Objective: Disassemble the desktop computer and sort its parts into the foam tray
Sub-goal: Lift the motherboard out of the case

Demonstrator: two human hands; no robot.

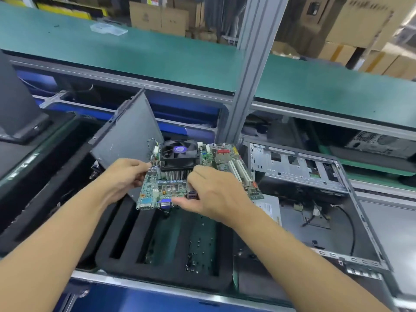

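Head view: the left hand [126, 174] pinches the motherboard [162, 190] at nine o'clock. The right hand [213, 194] grips its five-o'clock edge, covering part. Below, the foam tray [126, 248] is half hidden.

The circuit board [161, 188] was green, dotted with silver and black parts. Its fan [179, 152] was black with a purple sticker at the hub, above silvery fins [176, 175]. Two long slots [242, 171] were white, one connector [222, 151] red, one port [166, 203] blue. The foam tray [126, 262] was black, speckled with tiny dark screws [199, 243]. The table [135, 52] top was teal green. The case [297, 167] was bare grey metal, the panel [132, 131] darker grey, the boxes [157, 18] brown.
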